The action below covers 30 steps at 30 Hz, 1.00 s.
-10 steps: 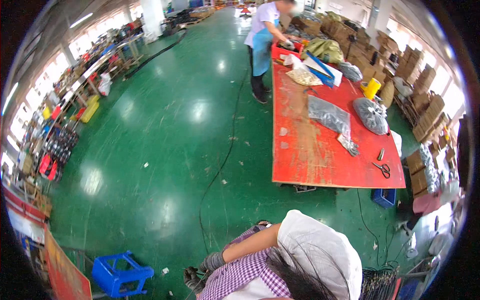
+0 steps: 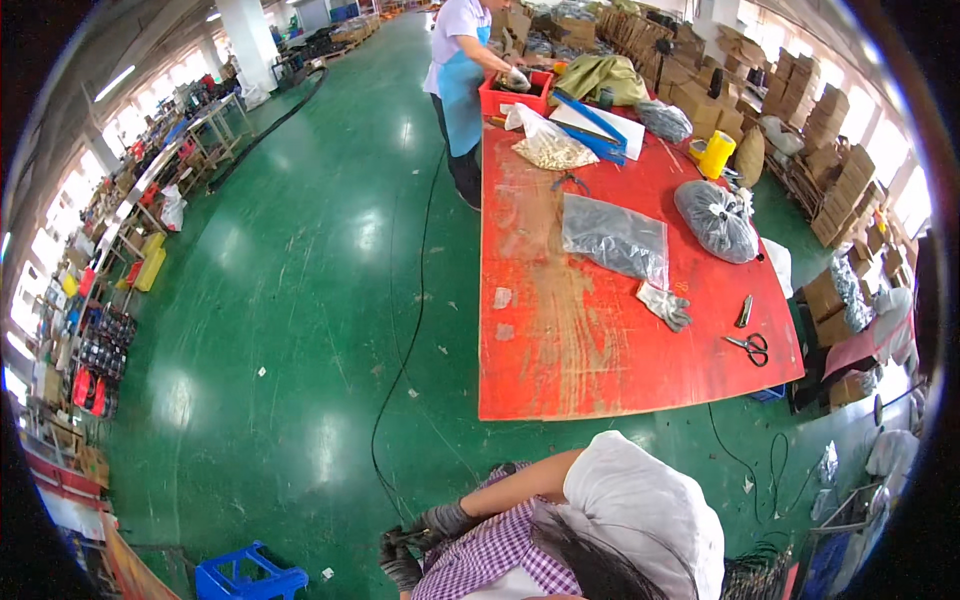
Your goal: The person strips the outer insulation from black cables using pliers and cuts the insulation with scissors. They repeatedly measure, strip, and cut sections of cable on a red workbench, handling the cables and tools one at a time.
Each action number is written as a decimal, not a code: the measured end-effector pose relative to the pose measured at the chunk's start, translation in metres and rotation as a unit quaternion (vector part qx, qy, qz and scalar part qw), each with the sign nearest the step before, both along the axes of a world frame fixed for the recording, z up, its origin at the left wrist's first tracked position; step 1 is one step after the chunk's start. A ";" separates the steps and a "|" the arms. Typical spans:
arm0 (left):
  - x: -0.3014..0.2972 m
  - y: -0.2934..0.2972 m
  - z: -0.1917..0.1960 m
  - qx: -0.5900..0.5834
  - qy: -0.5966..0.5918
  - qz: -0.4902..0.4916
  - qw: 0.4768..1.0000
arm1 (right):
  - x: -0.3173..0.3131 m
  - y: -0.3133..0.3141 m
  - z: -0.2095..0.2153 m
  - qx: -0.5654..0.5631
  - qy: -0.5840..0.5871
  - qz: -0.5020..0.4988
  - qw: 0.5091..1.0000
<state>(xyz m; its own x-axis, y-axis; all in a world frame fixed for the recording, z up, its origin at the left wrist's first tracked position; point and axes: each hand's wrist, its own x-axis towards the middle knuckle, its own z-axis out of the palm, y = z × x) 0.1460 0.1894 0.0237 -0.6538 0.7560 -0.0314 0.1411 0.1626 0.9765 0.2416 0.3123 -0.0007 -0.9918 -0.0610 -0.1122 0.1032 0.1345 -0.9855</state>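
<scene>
My right hand [image 2: 443, 520], in a dark grey knitted glove, reaches across in front of my checked purple apron at the lower middle of the head view. Just below and to its left is my left hand [image 2: 401, 564], gloved in the same dark grey. The two hands are close together and seem to touch. Their fingers are small and dark against each other, so whether anything is between them cannot be made out. The checked apron [image 2: 480, 550] is the thing nearest to both hands.
A red table [image 2: 560, 350] ahead bears scissors [image 2: 750, 348], a work glove [image 2: 664, 306], a plastic bag [image 2: 615, 238] and a tied bag [image 2: 715, 222]. A person [image 2: 462, 80] reaches into a red crate [image 2: 515, 97]. A blue stool [image 2: 250, 577] and a floor cable [image 2: 405, 370] are nearby.
The view has shifted: the red table now appears nearer and farther left, and the blue stool lower. My gloved hands remain close together in front of the apron.
</scene>
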 end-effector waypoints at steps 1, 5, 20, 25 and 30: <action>0.011 0.010 0.009 0.002 -0.010 0.016 1.000 | 0.012 0.011 0.005 -0.003 0.040 -0.008 0.999; 0.052 0.037 0.035 0.047 -0.126 0.113 0.985 | 0.056 0.047 0.049 0.053 0.122 0.105 0.986; 0.055 0.101 0.173 0.118 0.016 0.225 0.967 | 0.071 0.094 0.144 -0.260 0.163 -0.152 0.940; 0.034 0.077 0.210 0.283 0.103 0.243 0.922 | 0.044 0.092 0.170 0.169 0.166 -0.081 0.968; 0.035 0.009 0.239 0.262 0.175 0.347 0.884 | 0.013 0.019 0.224 0.117 0.254 -0.086 0.956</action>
